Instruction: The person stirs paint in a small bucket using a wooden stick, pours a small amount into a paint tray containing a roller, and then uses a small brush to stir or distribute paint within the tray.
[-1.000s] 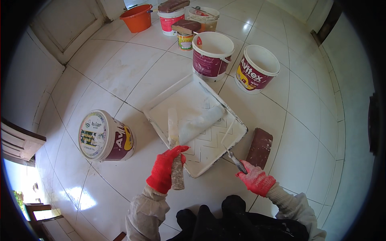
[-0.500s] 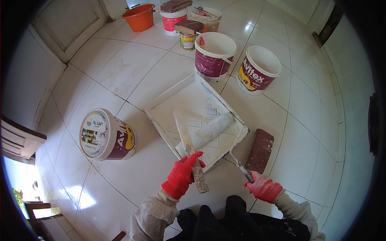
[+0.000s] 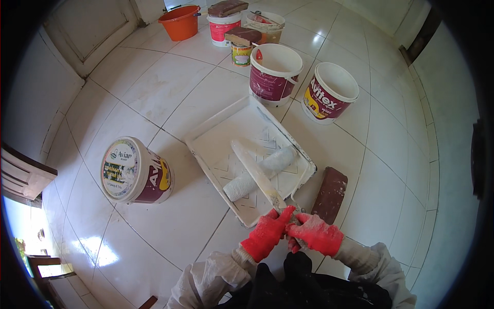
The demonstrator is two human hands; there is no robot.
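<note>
My left hand [image 3: 265, 232] and my right hand [image 3: 316, 232], both in red gloves, are bunched together below the paint tray [image 3: 285, 133]. My left hand grips a long, paint-crusted flat stick [image 3: 257, 170], which slants across the tray. My right hand is closed on the handle of a paint roller [image 3: 275, 159], largely hidden under stick and fingers; its white sleeve lies on the tray's ridged slope. A maroon paint-spattered block [image 3: 329, 195] lies right of the tray.
A lidded bucket [image 3: 159, 190] stands at left. Two open buckets [image 3: 272, 82] [image 3: 321, 103] are beyond the tray. Further back are an orange basin [image 3: 180, 28], more buckets and a can [image 3: 242, 56] topped with a block. Walls flank the tiled floor [image 3: 195, 82].
My hands have moved together, the left one rightward, the right one leftward. The stick now slants more steeply across the roller, whose sleeve has shifted within the tray.
</note>
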